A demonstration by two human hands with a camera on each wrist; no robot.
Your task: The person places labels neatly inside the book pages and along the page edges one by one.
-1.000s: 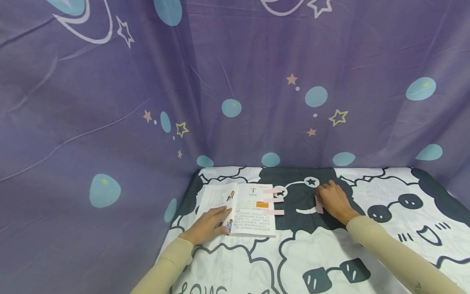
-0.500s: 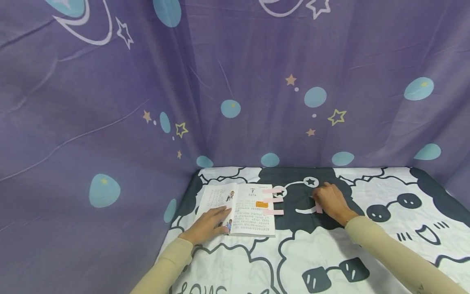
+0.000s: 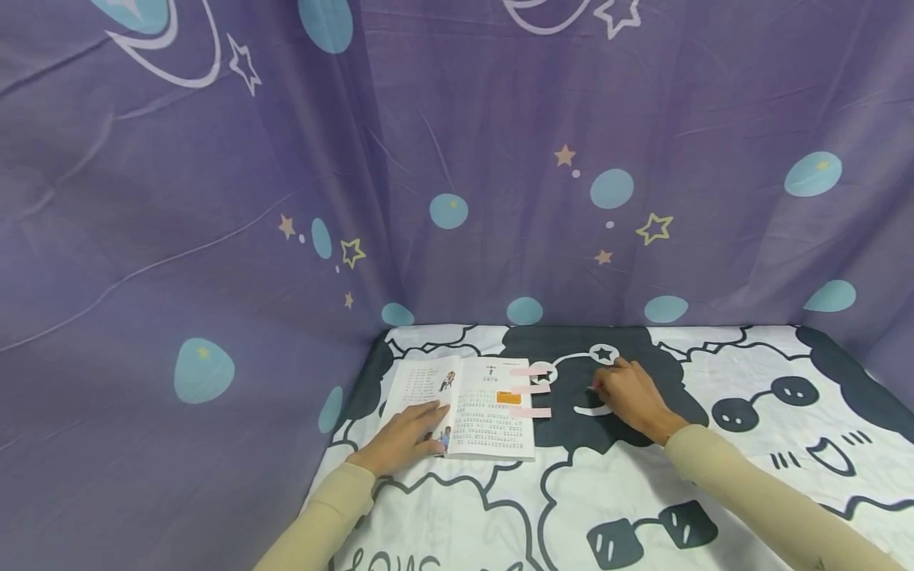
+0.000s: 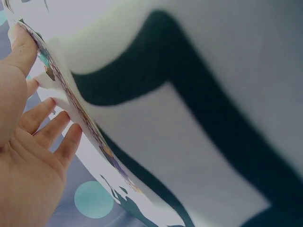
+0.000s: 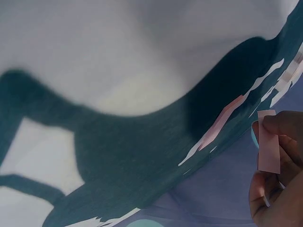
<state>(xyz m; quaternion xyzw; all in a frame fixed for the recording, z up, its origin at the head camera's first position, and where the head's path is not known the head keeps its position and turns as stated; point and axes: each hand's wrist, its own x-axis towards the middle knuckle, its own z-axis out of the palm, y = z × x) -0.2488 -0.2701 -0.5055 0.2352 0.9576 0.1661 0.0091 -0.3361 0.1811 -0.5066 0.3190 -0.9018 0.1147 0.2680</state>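
Observation:
An open book [image 3: 494, 428] lies on the patterned cloth, its pages printed with text and small pictures. My left hand [image 3: 401, 436] rests on the left page with fingers spread, the thumb near the lower edge by the spine. Three pink sticky tabs [image 3: 534, 413] stick out from the right page's outer edge. To the right of the book, my right hand [image 3: 634, 399] pinches a pink paper strip [image 5: 269, 158] between thumb and fingers, above the cloth. Another pink strip [image 5: 221, 123] lies on the dark part of the cloth in the right wrist view.
The black-and-white cartoon cloth [image 3: 457, 523] covers the surface. A purple curtain [image 3: 493, 254] with stars and blue ovals hangs behind it and along the left side. Free cloth lies in front of the book and to the right.
My right hand has moved left, nearer the book. The pink strip visible below it earlier is now hidden in the head view. My left hand and the book have stayed put.

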